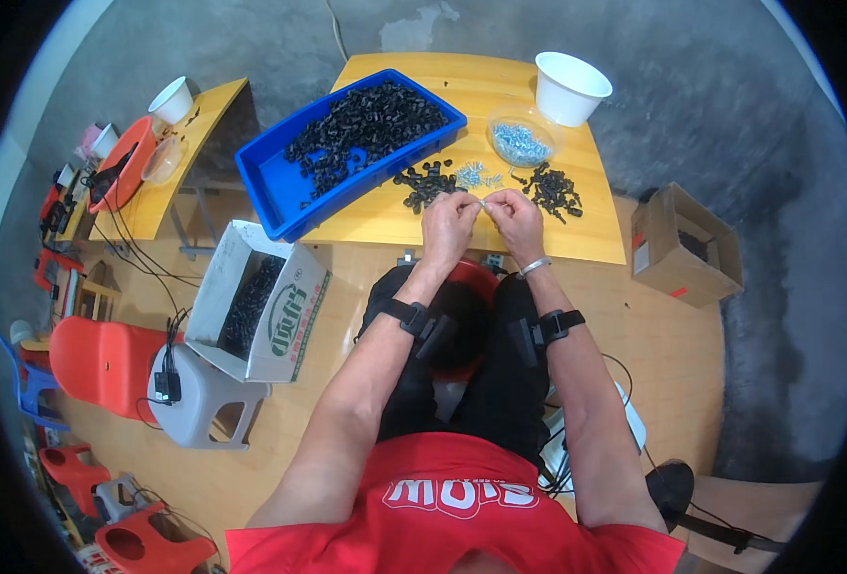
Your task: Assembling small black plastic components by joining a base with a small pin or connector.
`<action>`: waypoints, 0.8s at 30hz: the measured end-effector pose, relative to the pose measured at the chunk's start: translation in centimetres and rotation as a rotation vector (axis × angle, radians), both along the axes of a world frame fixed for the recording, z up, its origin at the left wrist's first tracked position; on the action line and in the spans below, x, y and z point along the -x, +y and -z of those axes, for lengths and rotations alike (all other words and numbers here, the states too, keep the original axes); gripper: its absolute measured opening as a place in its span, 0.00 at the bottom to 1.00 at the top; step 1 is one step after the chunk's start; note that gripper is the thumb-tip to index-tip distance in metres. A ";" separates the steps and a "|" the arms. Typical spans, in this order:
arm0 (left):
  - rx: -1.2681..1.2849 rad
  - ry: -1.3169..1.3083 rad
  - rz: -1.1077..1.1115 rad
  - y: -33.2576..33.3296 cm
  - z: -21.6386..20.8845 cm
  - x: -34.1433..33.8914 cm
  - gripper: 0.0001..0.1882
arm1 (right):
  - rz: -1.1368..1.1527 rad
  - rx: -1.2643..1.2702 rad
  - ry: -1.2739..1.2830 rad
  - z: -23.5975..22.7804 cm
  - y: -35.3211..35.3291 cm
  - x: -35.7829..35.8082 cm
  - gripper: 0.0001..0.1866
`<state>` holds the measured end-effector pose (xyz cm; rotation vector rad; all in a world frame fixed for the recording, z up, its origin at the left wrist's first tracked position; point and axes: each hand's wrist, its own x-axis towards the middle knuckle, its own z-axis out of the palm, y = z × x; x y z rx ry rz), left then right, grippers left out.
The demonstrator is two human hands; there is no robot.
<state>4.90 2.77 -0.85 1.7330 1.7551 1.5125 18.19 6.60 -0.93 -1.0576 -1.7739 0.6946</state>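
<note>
My left hand and my right hand meet above the table's front edge, fingers pinched closed. A small silvery piece, apparently a screw, shows between the fingertips; which hand grips it is hard to make out. Just beyond the left fingers lies a pile of black plastic parts. Loose silvery screws lie beyond both hands. Another heap of smaller black parts is to the right of my right hand. Behind it stands a clear bowl of silvery screws.
A blue tray of black parts covers the table's left side; a white tub stands at the back right. An open carton rests on a grey stool. A red container sits between my legs, a cardboard box at right.
</note>
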 end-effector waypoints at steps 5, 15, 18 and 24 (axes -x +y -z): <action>0.019 0.031 -0.019 0.0 -0.1 -0.3 0.07 | 0.003 -0.008 0.002 0.1 -0.1 0.1 0.08; -0.014 0.099 -0.039 0.1 0.4 -0.2 0.05 | -0.002 0.045 -0.006 0.3 0.3 0.1 0.08; -0.042 0.108 -0.030 0.0 0.6 -0.3 0.05 | -0.029 0.096 0.008 0.5 0.5 -0.2 0.07; -0.088 0.127 -0.036 -0.1 0.9 -0.2 0.05 | -0.021 0.079 -0.062 0.0 0.1 0.1 0.08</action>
